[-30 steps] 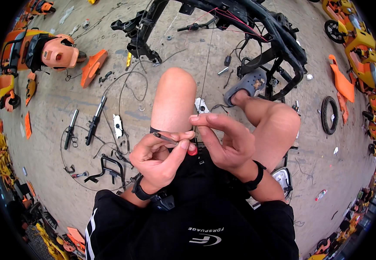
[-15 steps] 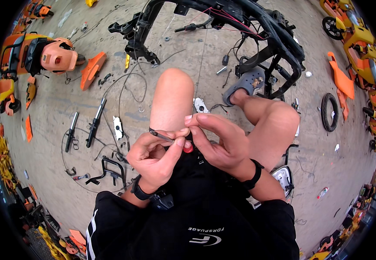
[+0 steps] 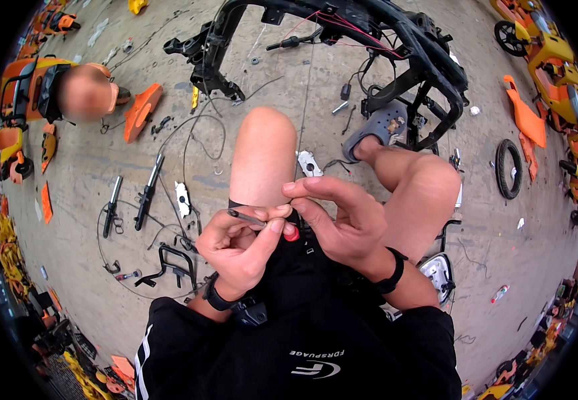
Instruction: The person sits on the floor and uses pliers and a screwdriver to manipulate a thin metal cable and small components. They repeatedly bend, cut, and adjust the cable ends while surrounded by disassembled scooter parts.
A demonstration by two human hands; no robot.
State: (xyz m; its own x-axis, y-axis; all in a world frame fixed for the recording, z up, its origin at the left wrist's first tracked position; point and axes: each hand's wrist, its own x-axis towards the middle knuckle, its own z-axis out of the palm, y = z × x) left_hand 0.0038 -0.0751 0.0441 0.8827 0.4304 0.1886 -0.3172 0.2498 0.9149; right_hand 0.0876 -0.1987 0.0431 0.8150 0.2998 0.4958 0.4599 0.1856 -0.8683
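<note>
Above my lap, my left hand [image 3: 239, 243] is closed, its thumb and fingers pinching a slim dark metal rod [image 3: 246, 217]. One end sticks out to the left. A round red piece [image 3: 292, 234] shows past the fingertips, roughly in line with the rod; whether the two are joined is hidden. My right hand [image 3: 346, 217] is close by on the right, thumb and forefinger curled toward each other in a pinch beside the left fingertips. Anything between them is too small to make out.
Ahead stands a black motorbike frame [image 3: 429, 67] with loose wires. On the floor at left lie two fork tubes [image 3: 148, 193], a black bracket [image 3: 169, 267] and looping cable. A tyre [image 3: 508, 169] and orange panels [image 3: 526, 120] lie at right. Yellow scooters [image 3: 556, 87] line the sides.
My right forefinger and thumb have shifted slightly. The left hand keeps its hold on the rod, and a bit more of the red piece shows. The view has moved a little.
</note>
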